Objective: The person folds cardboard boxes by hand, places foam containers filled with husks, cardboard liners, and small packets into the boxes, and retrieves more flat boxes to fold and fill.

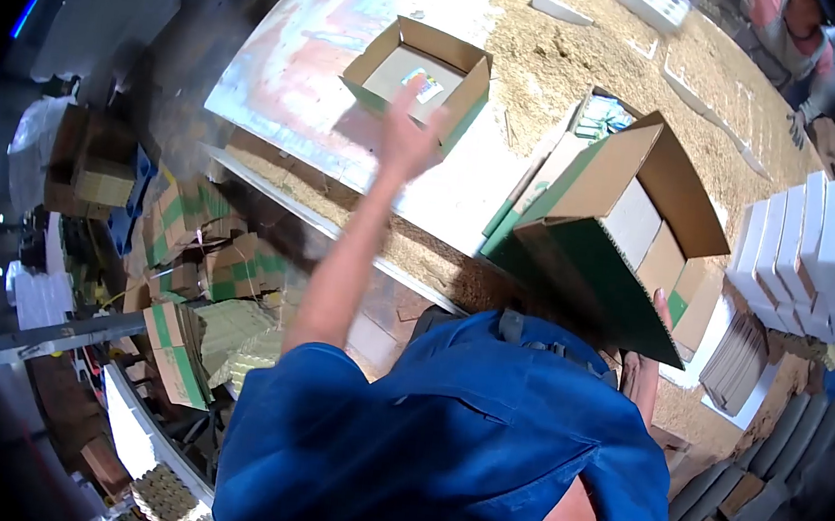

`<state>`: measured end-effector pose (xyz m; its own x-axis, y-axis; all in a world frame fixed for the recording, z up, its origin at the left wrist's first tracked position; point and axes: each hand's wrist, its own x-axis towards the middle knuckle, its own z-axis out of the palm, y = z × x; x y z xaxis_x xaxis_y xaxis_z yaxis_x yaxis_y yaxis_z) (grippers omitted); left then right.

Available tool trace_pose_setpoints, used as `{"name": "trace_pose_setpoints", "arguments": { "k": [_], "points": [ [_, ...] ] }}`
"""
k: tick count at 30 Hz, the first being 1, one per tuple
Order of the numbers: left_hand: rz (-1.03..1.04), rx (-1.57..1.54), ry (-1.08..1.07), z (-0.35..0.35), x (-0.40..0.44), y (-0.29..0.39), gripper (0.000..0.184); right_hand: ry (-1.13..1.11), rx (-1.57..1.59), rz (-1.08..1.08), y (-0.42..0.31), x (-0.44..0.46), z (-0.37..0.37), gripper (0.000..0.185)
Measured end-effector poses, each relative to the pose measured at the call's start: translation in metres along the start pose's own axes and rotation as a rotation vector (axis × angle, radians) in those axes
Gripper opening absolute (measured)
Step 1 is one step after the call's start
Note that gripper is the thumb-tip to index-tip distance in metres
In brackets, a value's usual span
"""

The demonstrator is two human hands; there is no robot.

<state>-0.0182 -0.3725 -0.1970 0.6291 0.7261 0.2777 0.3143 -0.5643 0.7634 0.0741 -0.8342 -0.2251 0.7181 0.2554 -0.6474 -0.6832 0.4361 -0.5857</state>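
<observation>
My left hand (411,137) reaches over the near wall of a shallow open cardboard box (462,114), its fingers apart and blurred. A small colourful packet (421,84) lies on the box floor just beyond the fingertips. My right hand (662,312) grips the near right edge of a larger green and brown box (587,272), with a finger showing over the rim. This box is open and tilted, and grey and brown panels show inside. Behind it stands another open box holding green and white packets (602,116).
Loose tan grains (558,58) cover much of the table, with white trays (653,4) among them. White foam blocks (801,247) and a stack of brown sheets (734,361) are at right. Folded cartons (175,353) lie at left. Another person (795,41) is at upper right.
</observation>
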Motion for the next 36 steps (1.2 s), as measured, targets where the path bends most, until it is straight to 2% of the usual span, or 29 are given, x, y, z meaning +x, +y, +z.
{"name": "trace_pose_setpoints", "arguments": {
  "k": [3, 4, 6, 7, 8, 9, 10, 12, 13, 14, 15, 16, 18, 19, 20, 21, 23, 24, 25, 26, 28, 29, 30, 31, 32, 33, 36],
  "points": [
    [0.104, 0.326, 0.091, -0.035, 0.098, -0.102, 0.063, -0.172, -0.085, -0.054, -0.005, 0.003, 0.051, 0.043],
    [0.024, 0.407, 0.042, -0.039, 0.121, -0.128, 0.069, -0.191, -0.078, -0.037, -0.004, 0.018, 0.061, 0.042],
    [-0.157, 0.406, -0.169, -0.039, 0.16, -0.177, 0.063, -0.243, -0.111, 0.058, -0.005, 0.038, 0.09, 0.042],
    [-0.159, 0.395, -0.167, -0.04, 0.171, -0.182, 0.063, -0.2, -0.165, -0.023, -0.001, 0.045, 0.113, 0.046],
    [-0.173, 0.375, -0.292, -0.04, 0.179, -0.189, 0.06, -0.152, -0.219, -0.101, 0.006, 0.051, 0.136, 0.049],
    [-0.188, 0.353, -0.418, -0.039, 0.183, -0.193, 0.057, -0.149, -0.233, -0.129, 0.013, 0.063, 0.152, 0.031],
    [-0.196, 0.344, -0.418, -0.039, 0.186, -0.195, 0.057, -0.149, -0.246, -0.155, 0.02, 0.076, 0.168, 0.017],
    [-0.136, 0.35, -0.726, -0.039, 0.191, -0.192, 0.059, -0.155, -0.209, -0.158, 0.034, 0.078, 0.218, 0.014],
    [-0.134, 0.565, -0.818, -0.036, 0.187, -0.174, 0.064, -0.172, -0.22, -0.141, 0.041, 0.077, 0.24, 0.014],
    [-0.18, 0.595, -0.883, -0.035, 0.185, -0.172, 0.058, -0.188, -0.231, -0.122, 0.049, 0.079, 0.257, 0.014],
    [-0.148, 0.556, -0.848, -0.035, 0.185, -0.18, 0.054, -0.325, -0.208, -0.077, 0.057, 0.086, 0.267, 0.017],
    [-0.115, 0.518, -0.81, -0.033, 0.184, -0.193, 0.05, -0.352, -0.242, -0.09, 0.07, 0.104, 0.274, 0.026],
    [-0.066, 0.577, -0.961, -0.023, 0.202, -0.219, 0.043, -0.341, -0.363, -0.142, 0.103, 0.139, 0.29, 0.079],
    [-0.129, 0.414, -0.802, -0.015, 0.205, -0.247, 0.039, -0.319, -0.439, -0.184, 0.119, 0.145, 0.301, 0.089],
    [-0.288, 0.13, -0.754, -0.026, 0.202, -0.247, 0.039, -0.302, -0.517, -0.229, 0.134, 0.152, 0.313, 0.099],
    [-0.436, -0.154, -0.682, -0.037, 0.198, -0.245, 0.039, -0.38, -0.507, -0.225, 0.149, 0.171, 0.318, 0.107],
    [-0.642, -0.438, -0.577, -0.045, 0.2, -0.26, 0.039, -0.397, -0.553, -0.156, 0.173, 0.187, 0.336, 0.107],
    [-0.615, -0.434, -0.584, -0.052, 0.193, -0.251, 0.042, -0.367, -0.597, -0.082, 0.183, 0.193, 0.34, 0.107],
    [-0.584, -0.429, -0.589, -0.055, 0.192, -0.25, 0.045, -0.296, -0.786, -0.047, 0.188, 0.192, 0.345, 0.105],
    [-0.666, -0.371, -0.564, -0.055, 0.196, -0.247, 0.046, -0.25, -0.981, -0.185, 0.191, 0.191, 0.348, 0.103],
    [-0.586, -0.245, -0.579, -0.067, 0.187, -0.205, 0.05, -0.307, -1.041, -0.122, 0.181, 0.17, 0.356, 0.096],
    [-0.647, -0.341, -0.673, -0.064, 0.193, -0.226, 0.053, -0.291, -1.121, -0.065, 0.183, 0.172, 0.357, 0.088],
    [-0.647, -0.342, -0.679, -0.06, 0.185, -0.228, 0.053, -0.285, -1.12, -0.065, 0.185, 0.178, 0.357, 0.088],
    [-0.635, -0.481, -0.57, -0.059, 0.176, -0.229, 0.052, -0.319, -1.116, 0.022, 0.186, 0.186, 0.358, 0.085],
    [-0.576, -0.519, -0.613, -0.061, 0.176, -0.233, 0.052, -0.351, -1.109, 0.107, 0.187, 0.194, 0.359, 0.082],
    [-0.517, -0.559, -0.655, -0.062, 0.177, -0.239, 0.052, -0.429, -1.09, 0.149, 0.182, 0.189, 0.362, 0.065],
    [-0.462, -0.612, -0.683, -0.064, 0.174, -0.245, 0.055, -0.462, -1.122, 0.175, 0.185, 0.194, 0.365, 0.067]
  ]
}}
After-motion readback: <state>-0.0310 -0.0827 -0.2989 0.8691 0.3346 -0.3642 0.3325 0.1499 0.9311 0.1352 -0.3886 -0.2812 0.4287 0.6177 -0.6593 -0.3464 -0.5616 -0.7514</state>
